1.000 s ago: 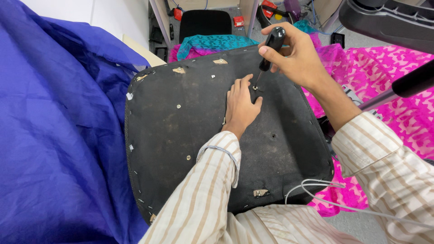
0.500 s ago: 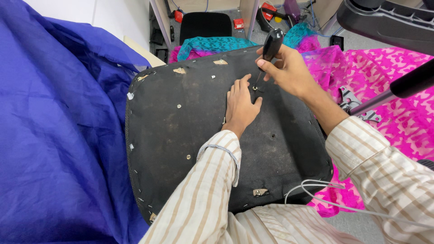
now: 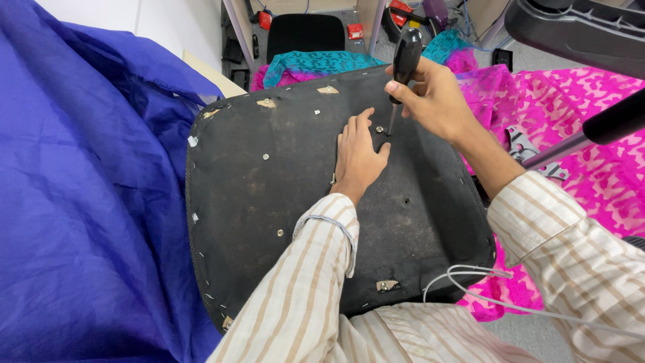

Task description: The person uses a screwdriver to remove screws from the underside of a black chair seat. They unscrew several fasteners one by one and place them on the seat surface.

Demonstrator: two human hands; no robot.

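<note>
- Fingers [image 3: 403, 91] of right hand [image 3: 437, 101] wrapped tight around the black handle of a screwdriver [image 3: 405, 57], held nearly upright, shaft pointing down.
- Tip of the shaft set down just to the right of a small metal screw [image 3: 379, 129], close beside it; whether actually seated in a hole there, too small to tell.
- Left hand [image 3: 358, 156] laid flat, fingers spread and holding nothing, palm pressed on the black underside of a seat pad [image 3: 269, 202]; index fingertip just beside the same screw.
- Seat pad turned bottom-up, dusty, edged with staples, covering most of the middle of the view.
- Judged from the pad: one screw standing proud near the tip, a second small screw [image 3: 332, 180] by the left wrist, an open hole [image 3: 406, 201] lower right with nothing in it, and a few bright fastener heads [image 3: 280, 234] toward the left side. Looks partway through the fastener work, with more than one point not yet dealt with.
- Striped sleeves on both forearms; a thin white cable [image 3: 470, 289] looping over the near right edge of the pad.
- Blue fabric [image 3: 87, 202] heaped along the whole left side; pink patterned cloth [image 3: 591, 154] to the right, teal cloth [image 3: 316, 64] beyond the far edge.
- Black chair base [image 3: 578, 30] and a dark rod at the upper right; cluttered floor further back.
</note>
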